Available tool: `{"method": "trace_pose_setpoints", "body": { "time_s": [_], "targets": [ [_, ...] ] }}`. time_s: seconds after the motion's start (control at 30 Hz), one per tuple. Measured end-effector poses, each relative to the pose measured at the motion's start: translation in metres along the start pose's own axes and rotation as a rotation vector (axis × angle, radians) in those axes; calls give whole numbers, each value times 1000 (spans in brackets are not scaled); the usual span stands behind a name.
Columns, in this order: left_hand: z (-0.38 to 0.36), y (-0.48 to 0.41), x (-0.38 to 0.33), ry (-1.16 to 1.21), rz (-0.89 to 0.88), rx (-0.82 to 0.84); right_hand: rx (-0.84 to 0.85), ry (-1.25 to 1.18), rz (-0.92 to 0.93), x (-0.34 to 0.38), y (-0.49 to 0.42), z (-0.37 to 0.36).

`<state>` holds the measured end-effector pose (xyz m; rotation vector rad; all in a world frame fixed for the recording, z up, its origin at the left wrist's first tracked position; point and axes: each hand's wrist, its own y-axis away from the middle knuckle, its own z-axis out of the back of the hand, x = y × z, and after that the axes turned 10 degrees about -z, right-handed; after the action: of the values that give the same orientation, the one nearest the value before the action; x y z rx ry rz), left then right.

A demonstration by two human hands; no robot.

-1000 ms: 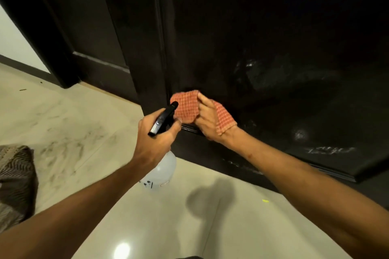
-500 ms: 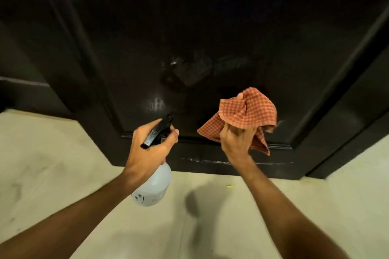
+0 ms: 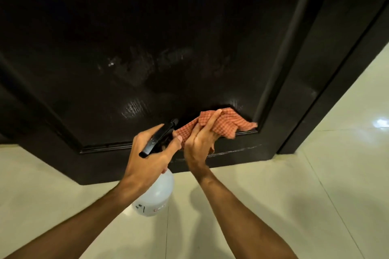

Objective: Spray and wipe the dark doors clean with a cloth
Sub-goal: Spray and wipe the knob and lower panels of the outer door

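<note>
The dark door (image 3: 160,40) fills the upper view, with wet smears on its lower panel. My right hand (image 3: 200,143) holds an orange checked cloth (image 3: 229,124) against the panel's bottom right corner, along the moulding. My left hand (image 3: 151,153) grips the black trigger head of a translucent white spray bottle (image 3: 155,193), which hangs below my fist, just left of the cloth. The nozzle points toward the door.
The dark door frame (image 3: 341,52) runs down the right side. Pale glossy floor tiles (image 3: 305,185) lie below the door and to the right, with a light reflection at the far right.
The cloth has come down from mid-panel to the bottom moulding and my right hand now sits close beside the left. The view has shifted left along the door.
</note>
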<state>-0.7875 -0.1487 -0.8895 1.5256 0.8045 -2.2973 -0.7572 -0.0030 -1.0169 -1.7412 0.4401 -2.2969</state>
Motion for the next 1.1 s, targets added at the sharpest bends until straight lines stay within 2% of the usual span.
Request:
{"method": "trace_pose_setpoints", "body": {
  "time_s": [0.07, 0.13, 0.23, 0.3, 0.37, 0.47, 0.53, 0.6, 0.63, 0.67, 0.73, 0.77, 0.8, 0.87, 0.97, 1.0, 1.03, 1.1],
  "targets": [
    [-3, -2, -3, 11, -5, -2, 115, 171, 113, -12, 1, 7],
    [-6, -4, -4, 32, -18, 4, 191, 111, 57, -20, -13, 19],
    [-10, -6, 0, 18, -20, 20, 5, -86, -91, -21, -19, 21],
    [-13, -8, 1, 9, -21, 20, -57, -199, -237, -25, -14, 9],
    [-15, -10, 0, 28, -28, 24, -96, -278, -282, -17, -7, 8],
    [-16, -12, 0, 50, -31, 27, -126, -300, -190, 5, -25, 23],
    [-15, -11, 3, 65, -23, 30, -178, -140, -3, 19, -57, 34],
    [-14, -11, 6, 61, -14, 36, -143, 9, 181, 19, -75, 40],
    [-14, -10, 6, 69, -6, 31, -120, 28, 207, 5, -74, 40],
    [-13, -11, 5, 85, -3, 19, -93, 14, 165, -12, -71, 39],
    [-11, -13, 1, 95, -8, -3, -33, -126, -196, -28, -52, 41],
    [-11, -14, -1, 90, -16, -10, -74, -161, -336, -26, -47, 40],
    [-12, -15, -3, 92, -21, -18, -121, -161, -338, -20, -46, 40],
    [-9, -17, -4, 100, -32, -48, -136, -52, -32, 7, -57, 42],
    [-1, -15, -5, 90, -33, -81, 26, 304, 566, 57, -85, 44],
    [3, -13, -6, 91, -29, -97, 57, 387, 707, 67, -94, 45],
    [8, -11, -7, 93, -23, -115, 72, 426, 783, 73, -101, 42],
    [23, -8, -9, 102, -9, -169, 55, 393, 776, 89, -115, 31]
  ]
}}
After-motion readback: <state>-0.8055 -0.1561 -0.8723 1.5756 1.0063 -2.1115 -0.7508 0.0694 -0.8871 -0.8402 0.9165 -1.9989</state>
